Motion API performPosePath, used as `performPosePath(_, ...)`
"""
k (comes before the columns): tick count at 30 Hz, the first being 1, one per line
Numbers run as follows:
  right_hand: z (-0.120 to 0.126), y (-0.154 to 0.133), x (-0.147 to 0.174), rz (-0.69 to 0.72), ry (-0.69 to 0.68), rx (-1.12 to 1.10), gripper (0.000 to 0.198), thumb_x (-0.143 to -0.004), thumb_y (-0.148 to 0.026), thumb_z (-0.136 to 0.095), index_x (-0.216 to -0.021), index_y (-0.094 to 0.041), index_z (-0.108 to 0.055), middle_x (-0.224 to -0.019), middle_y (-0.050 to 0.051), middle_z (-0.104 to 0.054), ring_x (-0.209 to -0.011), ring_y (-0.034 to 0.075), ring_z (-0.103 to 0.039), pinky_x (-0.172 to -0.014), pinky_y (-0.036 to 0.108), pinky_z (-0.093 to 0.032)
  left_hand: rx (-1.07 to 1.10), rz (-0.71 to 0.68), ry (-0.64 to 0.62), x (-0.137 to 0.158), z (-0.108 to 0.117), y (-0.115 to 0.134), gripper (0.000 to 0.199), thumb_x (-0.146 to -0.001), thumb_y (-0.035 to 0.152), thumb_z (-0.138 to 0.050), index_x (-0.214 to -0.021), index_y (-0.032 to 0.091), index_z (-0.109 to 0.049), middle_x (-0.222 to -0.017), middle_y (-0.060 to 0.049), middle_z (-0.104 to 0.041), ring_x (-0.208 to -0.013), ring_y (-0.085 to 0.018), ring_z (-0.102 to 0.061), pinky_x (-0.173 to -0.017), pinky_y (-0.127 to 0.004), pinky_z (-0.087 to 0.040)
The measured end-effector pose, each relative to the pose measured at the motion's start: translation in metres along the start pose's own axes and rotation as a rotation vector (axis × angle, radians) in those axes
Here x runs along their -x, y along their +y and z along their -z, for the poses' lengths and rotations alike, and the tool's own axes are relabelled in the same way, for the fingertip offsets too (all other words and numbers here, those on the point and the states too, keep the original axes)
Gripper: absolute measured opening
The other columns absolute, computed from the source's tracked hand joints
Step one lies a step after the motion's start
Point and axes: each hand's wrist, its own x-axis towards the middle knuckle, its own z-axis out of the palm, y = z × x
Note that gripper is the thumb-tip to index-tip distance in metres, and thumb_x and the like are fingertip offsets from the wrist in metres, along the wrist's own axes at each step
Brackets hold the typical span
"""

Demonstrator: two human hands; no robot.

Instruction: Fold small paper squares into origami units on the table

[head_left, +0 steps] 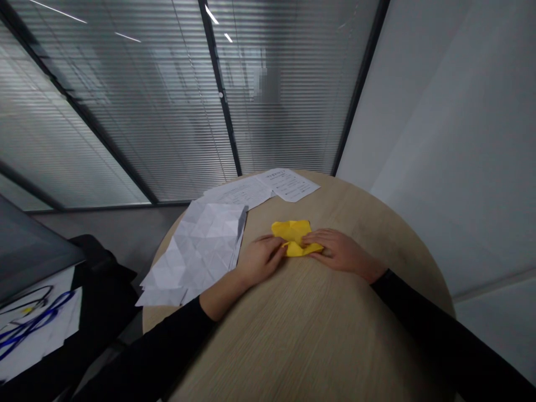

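A small creased sheet of yellow paper (pixel 293 228) lies on the round wooden table (pixel 293 324), between my two hands. My left hand (pixel 263 258) pinches its left edge, thumb and fingers closed on it. On the other side, my right hand (pixel 335 249) grips the right edge, with the fingers on top and the thumb beneath. The near edge of the paper is bent up into a fold, while its far part spreads flatter. My fingertips partly cover both sides of it.
Left of my hands, a stack of creased white sheets (pixel 196 251) reaches the table's edge. Printed pages (pixel 288 184) lie at the far side. A black chair (pixel 104 296) holds papers and a blue cord (pixel 37 324). Blinds-backed glass (pixel 167 111) and a white wall (pixel 469 139) stand close.
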Motion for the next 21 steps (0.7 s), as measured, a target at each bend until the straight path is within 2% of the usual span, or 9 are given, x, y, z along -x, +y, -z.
performPosePath(3, -0.003, 0.001, 0.001, -0.114, 0.098, -0.050, 0.026, -0.117, -0.040, -0.066, -0.129, -0.034, -0.088, -0.125, 0.007, -0.092, -0.120, 0.033, -0.087, -0.114, 0.060, -0.068, 0.085, 0.087, 0.051, 0.001, 0.002, 0.003, 0.037, -0.119, 0.052, -0.057, -0.118, 0.022, -0.077, -0.111, -0.011, -0.086, -0.102, -0.029, -0.082, -0.096, -0.046, -0.066)
performPosePath(6, -0.005, -0.001, 0.001, -0.352, 0.202, -0.219, 0.031, -0.115, -0.051, -0.068, -0.116, -0.030, -0.090, -0.109, 0.009, -0.092, -0.104, 0.035, -0.089, -0.099, 0.056, -0.074, 0.226, 0.147, 0.093, 0.002, 0.000, 0.005, 0.037, -0.112, 0.057, -0.069, -0.123, 0.023, -0.077, -0.113, -0.010, -0.086, -0.101, -0.028, -0.081, -0.092, -0.043, -0.065)
performPosePath(8, -0.006, -0.006, -0.002, -0.458, 0.243, -0.413, 0.035, -0.113, -0.059, -0.069, -0.116, -0.030, -0.090, -0.110, 0.008, -0.092, -0.106, 0.036, -0.090, -0.097, 0.054, -0.075, 0.398, 0.208, 0.123, 0.000, -0.006, 0.005, 0.037, -0.113, 0.058, -0.067, -0.116, 0.023, -0.077, -0.107, -0.008, -0.085, -0.096, -0.025, -0.080, -0.084, -0.038, -0.063)
performPosePath(10, -0.008, -0.010, -0.006, -0.496, 0.290, -0.583, 0.039, -0.112, -0.064, -0.070, -0.122, -0.031, -0.087, -0.114, 0.008, -0.092, -0.112, 0.036, -0.089, -0.098, 0.053, -0.076, 0.596, 0.285, 0.134, -0.001, -0.012, 0.004, 0.042, -0.113, 0.063, -0.065, -0.116, 0.023, -0.075, -0.103, -0.008, -0.084, -0.091, -0.024, -0.080, -0.077, -0.035, -0.062)
performPosePath(12, -0.012, -0.011, -0.010, -0.513, 0.328, -0.661, 0.043, -0.112, -0.066, -0.069, -0.134, -0.032, -0.082, -0.120, 0.008, -0.091, -0.115, 0.035, -0.088, -0.095, 0.051, -0.076, 0.682, 0.353, 0.127, -0.002, -0.017, 0.002, 0.044, -0.112, 0.066, -0.065, -0.117, 0.023, -0.074, -0.100, -0.008, -0.083, -0.086, -0.024, -0.079, -0.073, -0.034, -0.062)
performPosePath(15, -0.019, -0.009, -0.011, -0.543, 0.377, -0.527, 0.052, -0.109, -0.058, -0.074, -0.154, -0.031, -0.068, -0.130, 0.011, -0.087, -0.114, 0.033, -0.087, -0.095, 0.050, -0.075, 0.419, 0.382, 0.140, -0.002, -0.016, -0.002, 0.035, -0.106, 0.057, -0.075, -0.113, 0.023, -0.072, -0.094, -0.006, -0.079, -0.082, -0.024, -0.075, -0.074, -0.036, -0.062)
performPosePath(18, -0.023, -0.007, -0.009, -0.517, 0.431, -0.143, 0.078, -0.099, -0.044, -0.086, -0.168, -0.028, -0.054, -0.142, 0.015, -0.079, -0.123, 0.036, -0.081, -0.111, 0.061, -0.069, -0.005, 0.290, 0.244, -0.001, -0.009, -0.004, 0.032, -0.094, 0.038, -0.088, -0.116, 0.023, -0.070, -0.112, -0.010, -0.080, -0.102, -0.030, -0.077, -0.092, -0.046, -0.066)
performPosePath(19, -0.022, -0.008, -0.008, -0.483, 0.425, -0.027, 0.080, -0.098, -0.040, -0.087, -0.169, -0.028, -0.054, -0.146, 0.017, -0.076, -0.129, 0.038, -0.078, -0.117, 0.065, -0.065, -0.089, 0.226, 0.261, -0.001, -0.007, -0.004, 0.030, -0.094, 0.032, -0.087, -0.118, 0.023, -0.070, -0.122, -0.013, -0.079, -0.112, -0.033, -0.077, -0.101, -0.050, -0.066)
performPosePath(21, -0.019, -0.012, -0.008, -0.388, 0.371, 0.109, 0.061, -0.103, -0.032, -0.080, -0.162, -0.029, -0.063, -0.147, 0.016, -0.075, -0.137, 0.040, -0.073, -0.122, 0.068, -0.060, -0.154, 0.059, 0.215, -0.001, -0.004, -0.003, 0.021, -0.101, 0.023, -0.075, -0.122, 0.023, -0.071, -0.139, -0.015, -0.078, -0.130, -0.035, -0.075, -0.115, -0.056, -0.063)
